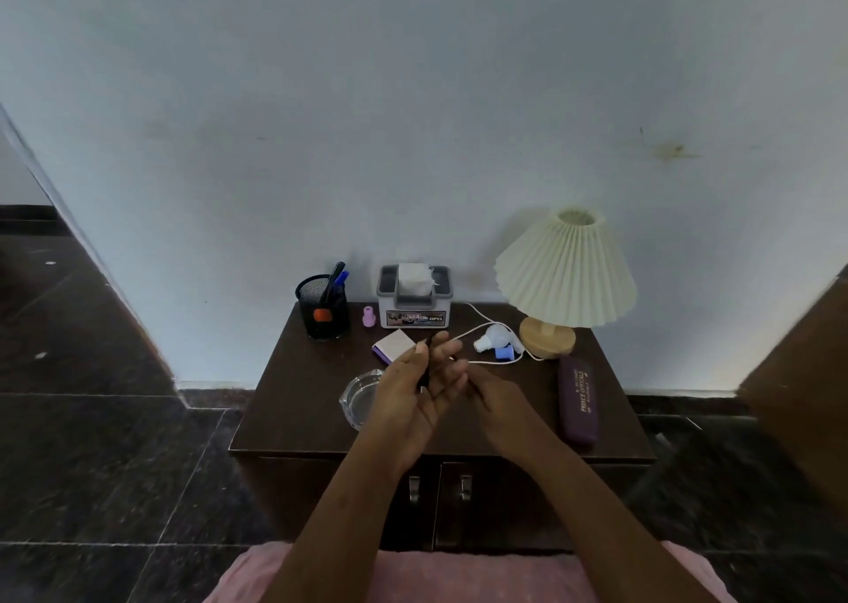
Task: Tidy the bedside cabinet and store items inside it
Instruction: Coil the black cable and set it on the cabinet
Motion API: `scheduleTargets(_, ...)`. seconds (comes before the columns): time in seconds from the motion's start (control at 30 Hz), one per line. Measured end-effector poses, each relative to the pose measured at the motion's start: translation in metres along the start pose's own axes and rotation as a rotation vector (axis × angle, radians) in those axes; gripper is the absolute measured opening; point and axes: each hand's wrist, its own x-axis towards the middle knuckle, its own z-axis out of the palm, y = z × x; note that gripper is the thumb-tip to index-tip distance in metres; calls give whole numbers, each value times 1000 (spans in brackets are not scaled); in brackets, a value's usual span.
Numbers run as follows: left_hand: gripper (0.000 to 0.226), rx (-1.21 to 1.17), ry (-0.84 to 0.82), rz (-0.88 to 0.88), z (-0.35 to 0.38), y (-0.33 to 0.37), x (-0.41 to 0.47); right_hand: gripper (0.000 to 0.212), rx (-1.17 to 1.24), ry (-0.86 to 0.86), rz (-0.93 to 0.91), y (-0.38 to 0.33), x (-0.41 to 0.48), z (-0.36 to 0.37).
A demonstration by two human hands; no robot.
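Bedside cabinet [293,419] at centre frame, dark wood, both front doors [440,501] closed, its top surface crowded. Above the middle of that surface, left hand [415,396] half open with fingers spread, a thin dark stick-like item [426,368] pinched against them, probably a pen; right hand [493,400] loosely curled just beside it at 3 o'clock, fingertips meeting the left's, own hold impossible to tell.

Best handled, by judgement: settle the thin item firmly in one hand, free the other, then drop it tip-down into the mesh pen cup [321,309] at 10 o'clock rather than laying it loose. Worth avoiding a sweep across the white cable [486,327] at 1 o'clock, likely to drag the small plug-like pieces [495,343] along.

Containers: mesh pen cup holding dark and blue pens plus something orange low down. Grey tissue box [413,302] at 12 o'clock, white tissue poking from the slot. Clear glass ashtray [360,396] at 9 o'clock, seemingly empty. Purple spectacle case [579,400] at 3 o'clock, shut, contents hidden.

Elsewhere: small pink bottle [368,316] between cup and tissue box, a little notepad [393,344] at 11 o'clock, pleated lamp [566,277] at 2 o'clock by the wall.
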Motion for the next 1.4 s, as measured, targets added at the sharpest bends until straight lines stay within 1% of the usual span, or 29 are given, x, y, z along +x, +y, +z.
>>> scheduleTargets(0.17,29,-17,74,102,-6,1,17,27,-29,-47,-98,-3,15,11)
scheduleTargets(0.23,30,71,108,149,-11,1,20,23,-88,-92,-141,-8,20,13)
scheduleTargets(0.3,32,223,143,224,-15,3,23,22,-168,-124,-178,-11,24,15)
scheduleTargets(0.37,29,390,202,289,-19,6,24,26,-230,-149,-194,-13,27,13)
scheduleTargets(0.47,25,780,260,360,-30,9,27,29,-224,-181,-221,-18,28,6)
scheduleTargets(0.53,24,1015,247,312,-35,8,26,36,-197,-153,-242,-22,26,-4)
scheduleTargets(0.57,27,1073,232,267,-35,7,25,34,-166,-135,-241,-23,23,-10)
scheduleTargets(0.6,32,1091,206,213,-33,6,23,27,-121,-114,-238,-22,22,-16)
scheduleTargets(0.67,37,1047,118,72,-24,3,17,14,-52,-51,-242,-17,19,-27)
scheduleTargets(0.73,30,872,-7,-94,-13,1,12,6,10,31,-228,-12,18,-35)
scheduleTargets(0.77,26,802,-72,-148,-8,1,8,4,52,78,-222,-11,17,-39)
scheduleTargets(0.83,29,691,-160,-193,-6,2,4,4,161,161,-193,-10,16,-44)
scheduleTargets(0.93,32,447,-265,-257,-7,3,3,6,346,208,-137,-8,16,-45)
scheduleTargets(1.0,37,329,-335,-303,-7,6,0,7,388,252,-101,-4,20,-42)
scheduleTargets(1.07,40,264,-369,-299,-8,9,-1,13,397,290,-61,2,25,-38)
scheduleTargets(1.1,41,227,-367,-280,-9,9,-1,16,399,282,-49,4,27,-36)
scheduleTargets(1.17,42,138,-351,-219,-10,10,1,23,388,212,-13,7,30,-26)
scheduleTargets(1.23,40,62,-296,-141,-9,10,3,25,343,131,6,5,30,-15)
scheduleTargets(1.3,39,10,-222,-64,-8,9,5,26,264,79,-26,0,29,-6)
scheduleTargets(1.4,37,-5,-134,24,-9,10,9,35,197,-30,-44,-9,26,3)
